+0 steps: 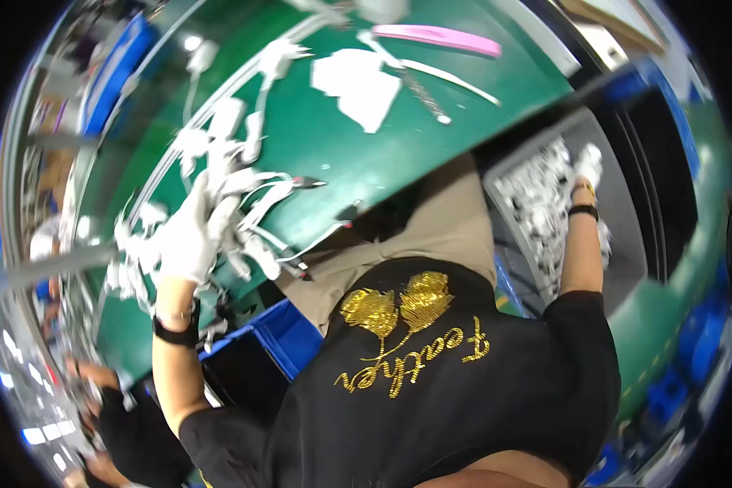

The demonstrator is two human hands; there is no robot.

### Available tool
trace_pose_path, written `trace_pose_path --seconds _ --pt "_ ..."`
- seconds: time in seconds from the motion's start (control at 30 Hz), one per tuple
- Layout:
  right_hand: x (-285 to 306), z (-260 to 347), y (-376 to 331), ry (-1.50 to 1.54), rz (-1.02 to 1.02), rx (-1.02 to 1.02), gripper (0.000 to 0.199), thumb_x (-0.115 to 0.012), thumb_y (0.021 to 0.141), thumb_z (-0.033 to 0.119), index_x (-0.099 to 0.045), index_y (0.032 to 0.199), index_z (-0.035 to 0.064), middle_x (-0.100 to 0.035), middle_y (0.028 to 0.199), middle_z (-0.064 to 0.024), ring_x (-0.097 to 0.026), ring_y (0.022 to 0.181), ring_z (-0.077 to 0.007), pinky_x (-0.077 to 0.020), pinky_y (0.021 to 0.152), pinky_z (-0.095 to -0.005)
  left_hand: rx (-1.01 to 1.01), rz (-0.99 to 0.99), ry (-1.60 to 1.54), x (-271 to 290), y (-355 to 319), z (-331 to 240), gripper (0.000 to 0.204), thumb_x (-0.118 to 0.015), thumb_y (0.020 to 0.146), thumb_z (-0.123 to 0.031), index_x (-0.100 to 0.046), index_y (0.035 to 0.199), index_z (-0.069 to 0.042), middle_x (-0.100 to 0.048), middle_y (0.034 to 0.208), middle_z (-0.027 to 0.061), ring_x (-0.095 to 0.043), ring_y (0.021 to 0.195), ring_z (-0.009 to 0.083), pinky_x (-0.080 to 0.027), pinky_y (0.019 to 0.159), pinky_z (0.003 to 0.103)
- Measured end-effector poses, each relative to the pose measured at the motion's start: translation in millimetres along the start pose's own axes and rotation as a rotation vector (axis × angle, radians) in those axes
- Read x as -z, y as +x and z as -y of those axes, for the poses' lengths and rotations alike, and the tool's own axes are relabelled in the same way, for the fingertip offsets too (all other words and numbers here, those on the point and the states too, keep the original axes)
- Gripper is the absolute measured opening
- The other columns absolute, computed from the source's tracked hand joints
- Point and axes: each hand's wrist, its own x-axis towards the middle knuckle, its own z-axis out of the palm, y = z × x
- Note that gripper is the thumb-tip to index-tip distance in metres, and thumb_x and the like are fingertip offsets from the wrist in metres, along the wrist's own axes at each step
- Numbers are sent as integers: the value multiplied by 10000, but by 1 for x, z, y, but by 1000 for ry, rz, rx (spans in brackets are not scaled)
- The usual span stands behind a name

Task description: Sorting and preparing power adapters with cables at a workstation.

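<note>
While the green work table [398, 154] fills the upper view, a grey bin of small white parts [537, 203] sits off its right edge; the white-gloved right hand [587, 167] reaches in, grip can't tell. At the table's left edge, the gloved left hand [189, 236] clutches a bunch of white cable pcs [240, 203].

Green worktable [342, 154]; white cable bundles [228, 203]; white-gloved left hand [189, 236]; pink strip [439, 37] at far edge; blue bin [289, 333]; grey tray [618, 220]; black shirt [464, 382], gold embroidery.

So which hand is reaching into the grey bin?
The right hand, gloved, reaches into the grey bin of white parts; the left hand holds white cables over the green table.
</note>
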Motion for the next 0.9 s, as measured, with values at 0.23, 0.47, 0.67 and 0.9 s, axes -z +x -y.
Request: trace_pose_path --seconds 0.23,0.47,0.67,0.9 --pt "-46 31 -14 -18 -68 -98 678 -646 875 318 -433 1372 -92 -608 1239 -239 -627 1085 -322 -490 956 -400 -69 -151 -38 54 2 45 464 -618 925 -379 -596 1269 -67 -684 1042 184 -671 927 336 -520 807 380" --pt "75 434 -229 695 698 542 513 -457 1012 153 -332 1470 -39 -668 1042 -160 -655 789 -134 -543 731 -234 -160 -217 74 52 165 60 605 -654 852 -441 -563 1322 -71 -647 1195 202 -619 1108 360 -485 946 405" --pt "-76 559 -331 -51 763 1296 563 -543 935 287 -421 1420 28 -689 952 -260 -687 740 -278 -551 686 -366 18 -193 -6 -17 328 65 566 -657 867 -362 -538 1355 -102 -635 1239 203 -621 1129 341 -469 986 369" --pt "-148 571 -349 -305 935 913 538 -544 888 356 -505 1319 36 -678 1045 -265 -689 850 -382 -536 773 -486 -88 -93 -3 -35 338 48 537 -627 857 -349 -561 1312 -71 -630 1237 206 -590 1147 390 -466 991 426"
